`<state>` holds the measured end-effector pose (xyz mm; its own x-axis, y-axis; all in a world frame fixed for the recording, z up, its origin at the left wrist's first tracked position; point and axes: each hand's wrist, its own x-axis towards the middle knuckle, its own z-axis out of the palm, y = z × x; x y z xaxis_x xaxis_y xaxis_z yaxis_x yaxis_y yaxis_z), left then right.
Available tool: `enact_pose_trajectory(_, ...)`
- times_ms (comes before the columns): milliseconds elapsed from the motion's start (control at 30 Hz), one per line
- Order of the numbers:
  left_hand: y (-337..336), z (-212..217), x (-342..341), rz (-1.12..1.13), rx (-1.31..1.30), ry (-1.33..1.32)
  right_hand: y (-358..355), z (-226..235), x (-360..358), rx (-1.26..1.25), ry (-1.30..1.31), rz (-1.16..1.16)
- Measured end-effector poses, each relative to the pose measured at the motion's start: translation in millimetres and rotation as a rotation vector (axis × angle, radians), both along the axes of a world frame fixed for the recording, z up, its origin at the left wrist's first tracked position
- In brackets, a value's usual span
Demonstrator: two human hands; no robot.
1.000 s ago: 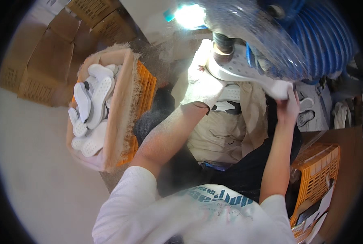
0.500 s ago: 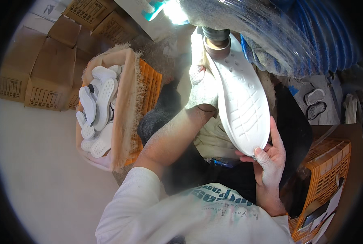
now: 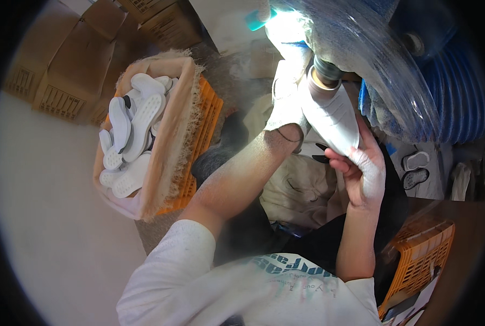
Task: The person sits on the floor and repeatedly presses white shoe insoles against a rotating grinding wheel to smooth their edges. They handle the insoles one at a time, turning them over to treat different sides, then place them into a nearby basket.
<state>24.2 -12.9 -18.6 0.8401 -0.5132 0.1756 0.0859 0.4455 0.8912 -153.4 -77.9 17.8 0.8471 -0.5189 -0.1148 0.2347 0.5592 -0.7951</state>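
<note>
A white shoe sole (image 3: 336,124) is held up between my hands, pressed to or just under the round end of a grinding spindle (image 3: 324,84). My left hand (image 3: 289,108), in a dusty white glove, grips its far left side; the fingertips are hidden in glare and behind the sole. At the near end my right hand (image 3: 366,176) is closed on the sole, with white wrapping around the thumb. White dust covers both forearms.
On the left stands an orange crate (image 3: 201,141) with a cloth lining, holding several white soles (image 3: 139,130). Cardboard boxes (image 3: 63,81) are stacked behind it. A ribbed blue hose (image 3: 454,103) and plastic sheeting (image 3: 383,49) hang at upper right. Another orange crate (image 3: 421,261) sits at lower right.
The sole has been tilted and swung up, so its patterned face shows less. My right hand has risen and turned with it, and the whole view has shifted.
</note>
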Motion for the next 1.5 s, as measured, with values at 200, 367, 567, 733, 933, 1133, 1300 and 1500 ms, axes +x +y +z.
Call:
enact_pose_trajectory(200,-16,1,24,0.149,0.063,-0.052,-26,-14,30,0.012,-0.082,0.023)
enact_pose_trajectory(367,-17,-6,52,0.163,0.023,0.038,-34,-22,54,-0.046,-0.147,0.071)
enact_pose_trajectory(567,-8,-15,72,0.160,-0.036,0.156,-30,-25,73,-0.021,-0.209,0.099)
enact_pose_trajectory(733,-1,-19,77,0.154,-0.060,0.216,-24,-25,78,-0.021,-0.146,0.055)
enact_pose_trajectory(933,4,-19,68,0.107,-0.087,0.257,-8,-23,75,-0.054,-0.086,0.035)
enact_pose_trajectory(1133,31,-36,18,-0.112,-0.094,0.414,43,-25,21,-0.208,0.115,-0.007)
enact_pose_trajectory(1300,35,-43,-4,-0.201,-0.041,0.431,81,-25,-39,-0.424,0.242,-0.004)
enact_pose_trajectory(1500,26,-31,1,-0.168,-0.038,0.376,78,-1,-88,-0.339,0.252,-0.028)
